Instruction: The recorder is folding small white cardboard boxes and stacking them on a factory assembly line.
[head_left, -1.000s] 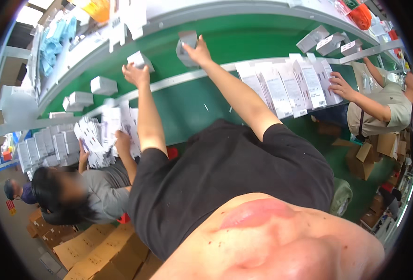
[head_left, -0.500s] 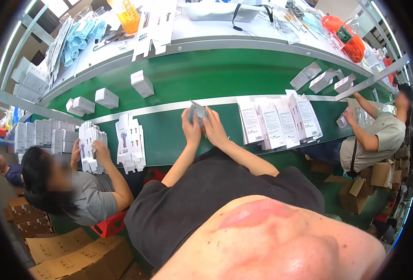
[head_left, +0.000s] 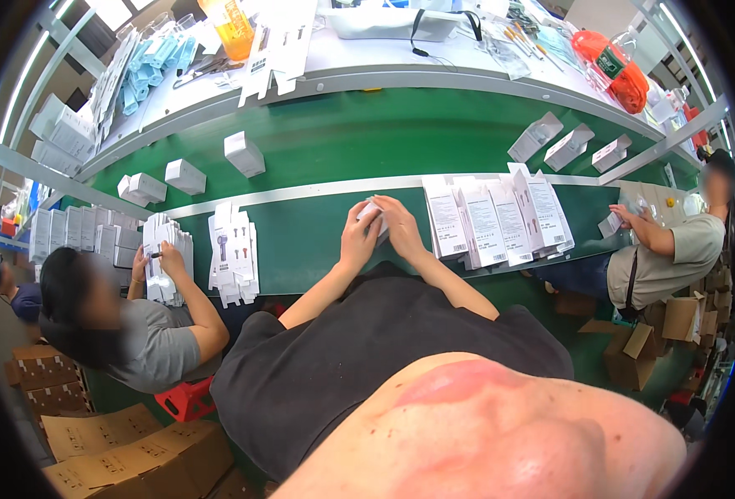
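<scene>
Just beyond my lap, over the dark green work surface (head_left: pixel 326 266), both hands are closed around a small white carton (head_left: pixel 372 209). My left hand (head_left: pixel 359 235) grips it from the left side. My right hand (head_left: pixel 402 226) bends over its top and right side, and the fingers hide most of it. To the right of my hands lie several flat printed white cartons (head_left: pixel 484 218) in overlapping stacks. More flat cartons (head_left: pixel 233 254) are stacked to the left.
Upright white boxes stand on the green belt (head_left: pixel 334 150), among them one at left (head_left: pixel 244 155) and one at right (head_left: pixel 569 147). A cluttered white shelf (head_left: pixel 367 62) runs above. Co-workers sit at left (head_left: pixel 164 337) and right (head_left: pixel 671 258). Cardboard boxes (head_left: pixel 147 453) lie lower left.
My hands have shifted slightly right, and a white carton shows between them where a greyish, shiny thing showed before. The boxes on the belt have moved a little left.
</scene>
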{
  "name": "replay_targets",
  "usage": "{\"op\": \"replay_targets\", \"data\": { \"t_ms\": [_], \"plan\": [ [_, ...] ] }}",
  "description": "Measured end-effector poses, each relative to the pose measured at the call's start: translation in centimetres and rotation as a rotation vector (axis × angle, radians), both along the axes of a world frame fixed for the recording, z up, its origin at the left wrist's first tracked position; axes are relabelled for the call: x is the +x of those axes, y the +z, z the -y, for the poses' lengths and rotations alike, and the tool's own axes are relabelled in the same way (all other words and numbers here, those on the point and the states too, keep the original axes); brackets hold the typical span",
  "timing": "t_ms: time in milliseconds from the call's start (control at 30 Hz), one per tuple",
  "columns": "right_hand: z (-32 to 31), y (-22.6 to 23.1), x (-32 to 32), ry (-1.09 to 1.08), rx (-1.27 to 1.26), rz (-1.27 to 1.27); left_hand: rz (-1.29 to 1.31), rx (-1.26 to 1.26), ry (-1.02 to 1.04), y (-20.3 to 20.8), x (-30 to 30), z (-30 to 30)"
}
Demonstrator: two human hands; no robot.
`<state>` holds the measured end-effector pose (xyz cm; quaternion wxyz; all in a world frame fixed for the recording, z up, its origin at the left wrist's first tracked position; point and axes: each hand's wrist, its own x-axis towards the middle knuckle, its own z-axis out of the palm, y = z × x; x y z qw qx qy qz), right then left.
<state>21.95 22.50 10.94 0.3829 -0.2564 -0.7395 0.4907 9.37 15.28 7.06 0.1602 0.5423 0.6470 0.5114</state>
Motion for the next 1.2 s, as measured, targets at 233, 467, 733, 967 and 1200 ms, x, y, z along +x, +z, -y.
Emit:
{"op": "replay_targets", "data": {
  "t_ms": [233, 467, 733, 967, 1200],
  "plan": [
    [1.8, -0.2, -1.1, -0.078, 0.662, 0.311, -0.324, 0.066, -0.147, -1.9, -1.8, 0.4],
    [1.5, -1.9, -1.4, -0.016, 0.677, 0.358, 0.266, -0.138, -0.009, -0.9, -0.2, 1.7],
    [3.1, -0.7, -1.5, 0.005, 0.772, 0.549, 0.058, 0.009, -0.081, -3.8, -1.9, 1.5],
    [1.0, -1.3, -1.8, 0.078, 0.598, 0.330, -0.074, -0.186, 0.111, 0.0, -3.1, 0.4],
    [1.9, -0.7, 2.6, 0.036, 0.386, 0.226, -0.085, -0.136, 0.523, 0.7, -11.6, -8.1]
  ]
}}
